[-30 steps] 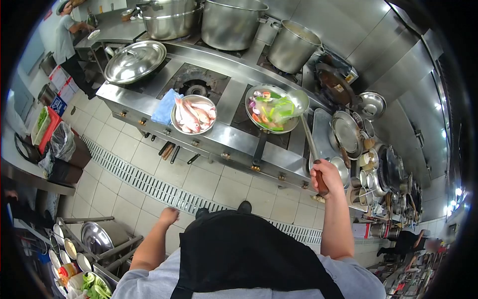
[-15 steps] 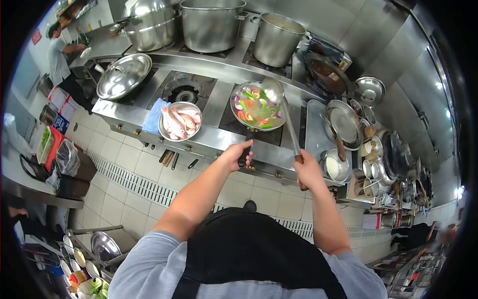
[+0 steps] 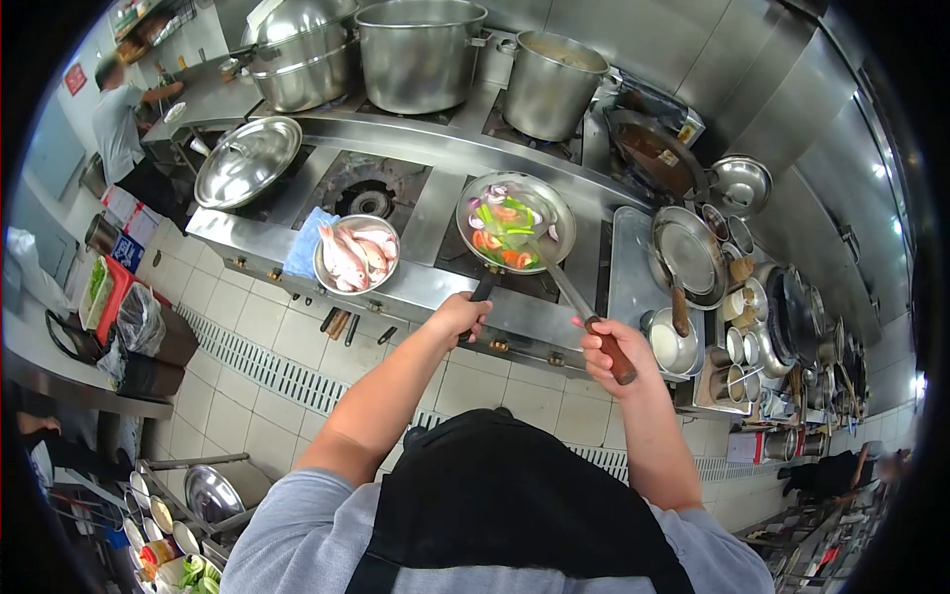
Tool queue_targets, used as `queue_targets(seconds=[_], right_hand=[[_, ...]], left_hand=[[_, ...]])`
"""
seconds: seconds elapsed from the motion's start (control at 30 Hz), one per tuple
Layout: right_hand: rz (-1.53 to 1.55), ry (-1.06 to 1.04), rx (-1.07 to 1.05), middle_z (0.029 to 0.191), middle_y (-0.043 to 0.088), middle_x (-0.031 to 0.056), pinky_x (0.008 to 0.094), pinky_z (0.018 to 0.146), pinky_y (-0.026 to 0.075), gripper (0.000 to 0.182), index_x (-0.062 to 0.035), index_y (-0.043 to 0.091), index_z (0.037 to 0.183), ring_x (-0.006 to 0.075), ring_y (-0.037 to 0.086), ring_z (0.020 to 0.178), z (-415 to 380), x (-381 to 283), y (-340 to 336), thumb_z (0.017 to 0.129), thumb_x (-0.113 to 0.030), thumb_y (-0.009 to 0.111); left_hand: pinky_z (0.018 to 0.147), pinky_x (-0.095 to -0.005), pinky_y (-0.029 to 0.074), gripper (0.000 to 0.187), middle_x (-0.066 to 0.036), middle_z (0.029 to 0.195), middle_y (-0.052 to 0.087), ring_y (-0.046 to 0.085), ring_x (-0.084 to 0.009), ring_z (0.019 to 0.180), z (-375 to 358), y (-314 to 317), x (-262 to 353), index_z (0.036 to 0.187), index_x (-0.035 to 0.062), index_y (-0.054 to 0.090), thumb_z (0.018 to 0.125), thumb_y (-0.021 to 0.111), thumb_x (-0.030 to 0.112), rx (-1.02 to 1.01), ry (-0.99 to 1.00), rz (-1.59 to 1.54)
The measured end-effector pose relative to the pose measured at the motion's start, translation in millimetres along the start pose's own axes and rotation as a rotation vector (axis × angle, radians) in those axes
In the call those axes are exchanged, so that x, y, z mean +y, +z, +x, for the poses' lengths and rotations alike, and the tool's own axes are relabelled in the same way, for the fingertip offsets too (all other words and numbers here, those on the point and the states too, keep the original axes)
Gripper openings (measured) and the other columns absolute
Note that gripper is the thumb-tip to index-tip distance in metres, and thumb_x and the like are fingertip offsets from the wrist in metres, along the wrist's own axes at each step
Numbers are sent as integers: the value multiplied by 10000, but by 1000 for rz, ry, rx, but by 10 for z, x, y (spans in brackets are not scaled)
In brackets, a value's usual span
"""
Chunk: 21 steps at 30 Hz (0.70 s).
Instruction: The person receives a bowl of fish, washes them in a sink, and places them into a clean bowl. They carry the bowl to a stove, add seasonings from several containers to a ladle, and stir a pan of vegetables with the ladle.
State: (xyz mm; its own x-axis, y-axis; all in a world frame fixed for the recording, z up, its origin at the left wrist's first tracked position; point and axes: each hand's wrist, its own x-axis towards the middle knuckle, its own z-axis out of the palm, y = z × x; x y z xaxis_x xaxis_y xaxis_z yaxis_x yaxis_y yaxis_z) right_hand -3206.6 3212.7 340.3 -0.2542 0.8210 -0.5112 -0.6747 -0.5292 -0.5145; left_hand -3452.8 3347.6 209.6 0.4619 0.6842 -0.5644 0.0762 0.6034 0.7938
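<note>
My left hand (image 3: 461, 318) is closed round the black handle of a frying pan (image 3: 556, 203) on the stove. Inside the pan lie chopped vegetables (image 3: 507, 226): purple onion, green pieces and orange-red slices. My right hand (image 3: 616, 356) grips the wooden handle of a long ladle (image 3: 574, 294); its bowl end is down among the vegetables and mostly hidden. Left of the pan, a metal bowl (image 3: 386, 280) of pinkish whole fish (image 3: 352, 252) stands at the stove's front edge, against a blue cloth (image 3: 303, 243).
Large steel pots (image 3: 421, 59) line the back of the stove. A domed lid (image 3: 247, 163) rests at the left. On the right are a tray (image 3: 630, 257), a steel strainer-like pan (image 3: 686, 255) and a bowl of white contents (image 3: 671, 342). A co-worker (image 3: 121, 129) stands far left.
The ladle's bowl has come down from above the pan's upper right into the vegetables. My right hand has shifted slightly right; the vegetables are rearranged.
</note>
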Motion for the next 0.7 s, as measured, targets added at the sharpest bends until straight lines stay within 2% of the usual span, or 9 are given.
queue_targets(seconds=[0.27, 0.33, 0.37, 0.43, 0.47, 0.53, 0.57, 0.63, 0.7], right_hand=[[-519, -113, 273, 682, 534, 51, 280, 374, 390, 155, -17, 523, 1002, 136, 484, 423, -173, -124, 148, 863, -85, 536], [-893, -138, 314, 663, 540, 57, 294, 391, 420, 235, -5, 529, 1070, 158, 520, 432, -170, -147, 61, 856, -101, 536], [-893, -136, 315, 663, 540, 57, 294, 391, 420, 235, -5, 529, 1070, 158, 520, 432, -193, -127, 41, 856, -101, 536], [-1356, -280, 540, 662, 534, 49, 311, 402, 435, 347, -1, 517, 1185, 173, 534, 440, -281, -67, 167, 853, -104, 525], [-1356, -279, 540, 662, 534, 49, 311, 402, 435, 347, -1, 517, 1185, 173, 534, 440, -257, -16, 76, 853, -104, 525], [-1816, -833, 611, 677, 520, 42, 324, 412, 446, 430, -5, 478, 1273, 168, 532, 445, -178, 89, -5, 856, -95, 531], [-1815, -830, 611, 677, 520, 42, 324, 412, 446, 430, -5, 478, 1273, 168, 532, 445, -201, 102, -24, 856, -95, 531], [-1161, -404, 580, 682, 507, 29, 300, 399, 432, 425, -7, 477, 1273, 144, 509, 433, -322, 145, 425, 859, -77, 544], [-1041, -355, 488, 682, 506, 25, 287, 390, 421, 409, -9, 480, 1262, 132, 496, 426, -325, 174, 472, 865, -77, 545]], left_hand=[[418, -263, 369, 161, 6, 681, 476, 426, -85, 500, -59, 13, 38, 899, 54, 490, 945, 585, 175, -4, -12, -52], [419, -262, 370, 161, 6, 681, 476, 426, -84, 499, -55, 7, 26, 897, 56, 489, 945, 586, 175, -4, -14, -64], [421, -260, 372, 158, 8, 681, 477, 427, -83, 502, -47, 6, 23, 897, 61, 489, 944, 588, 175, -4, -21, -63], [424, -258, 373, 156, 10, 681, 478, 428, -81, 506, -48, 6, 22, 896, 67, 489, 943, 590, 176, -2, -28, -63], [425, -257, 374, 151, 13, 681, 479, 428, -80, 508, -51, 2, 21, 900, 71, 490, 942, 591, 176, -8, -31, -77], [426, -255, 375, 147, 16, 682, 480, 429, -78, 510, -43, -5, 10, 904, 76, 491, 941, 593, 176, -13, -37, -91], [428, -253, 375, 145, 18, 682, 481, 430, -78, 511, -35, -7, 3, 908, 79, 492, 940, 595, 176, -10, -41, -97], [430, -252, 376, 143, 21, 683, 482, 430, -77, 513, -24, -13, -9, 913, 81, 492, 939, 596, 176, -6, -50, -97], [433, -249, 377, 142, 21, 686, 486, 432, -76, 513, -25, -13, -8, 923, 82, 493, 940, 597, 178, -6, -54, -116]])
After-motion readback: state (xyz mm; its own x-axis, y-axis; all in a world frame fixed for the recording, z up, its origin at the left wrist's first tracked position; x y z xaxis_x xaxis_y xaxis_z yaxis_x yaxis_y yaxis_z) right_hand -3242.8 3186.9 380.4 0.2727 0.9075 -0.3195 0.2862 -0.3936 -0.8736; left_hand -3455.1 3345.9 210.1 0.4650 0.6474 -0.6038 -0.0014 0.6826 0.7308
